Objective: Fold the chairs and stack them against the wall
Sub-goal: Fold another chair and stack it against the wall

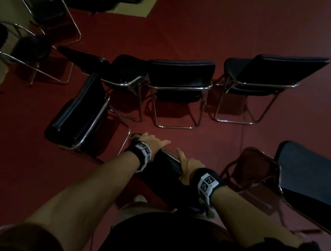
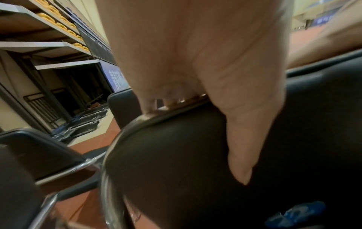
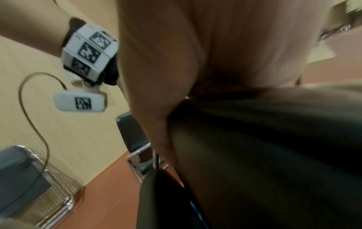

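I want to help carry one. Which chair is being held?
The chair right in front of the person: both hands, left and right, grip its top rail. The other chairs stand untouched.

I see three chairs (image 1: 179,91) in a row ahead, another chair (image 1: 310,182) on my right.

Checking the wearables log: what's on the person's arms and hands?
Bare forearms, no gloves. Each wrist carries a black band with white blocks printed with black square codes. Under the left wrist hangs a small white module with a code and a thin dark cable.
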Motion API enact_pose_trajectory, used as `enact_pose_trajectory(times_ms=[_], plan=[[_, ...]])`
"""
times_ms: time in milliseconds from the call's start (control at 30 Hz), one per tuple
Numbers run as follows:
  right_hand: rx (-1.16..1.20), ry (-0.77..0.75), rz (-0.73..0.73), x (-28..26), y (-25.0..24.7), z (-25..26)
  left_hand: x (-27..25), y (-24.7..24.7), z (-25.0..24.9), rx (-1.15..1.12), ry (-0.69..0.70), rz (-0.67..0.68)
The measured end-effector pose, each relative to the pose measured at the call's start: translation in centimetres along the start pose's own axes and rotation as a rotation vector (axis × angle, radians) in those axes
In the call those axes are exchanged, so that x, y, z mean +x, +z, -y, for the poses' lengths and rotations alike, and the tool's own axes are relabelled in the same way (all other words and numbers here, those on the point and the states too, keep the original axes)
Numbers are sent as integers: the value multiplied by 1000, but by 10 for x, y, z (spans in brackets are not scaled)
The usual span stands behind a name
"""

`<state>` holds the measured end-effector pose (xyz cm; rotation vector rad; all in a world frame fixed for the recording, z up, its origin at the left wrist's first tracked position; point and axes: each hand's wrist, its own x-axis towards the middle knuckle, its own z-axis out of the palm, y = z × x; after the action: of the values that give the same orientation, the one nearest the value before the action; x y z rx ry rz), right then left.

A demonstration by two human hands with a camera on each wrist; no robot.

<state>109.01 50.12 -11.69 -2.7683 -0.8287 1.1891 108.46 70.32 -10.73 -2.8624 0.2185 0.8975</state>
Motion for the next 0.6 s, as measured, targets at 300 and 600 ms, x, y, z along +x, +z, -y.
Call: enact_pose_trajectory(times_ms=[300,600], plan=[[-272,-213,31,-18,27,42,-87,55,-4,-174,-65,78],[-443,-340,78,-47,35,119,-192,110,7,-361,-227,-12]])
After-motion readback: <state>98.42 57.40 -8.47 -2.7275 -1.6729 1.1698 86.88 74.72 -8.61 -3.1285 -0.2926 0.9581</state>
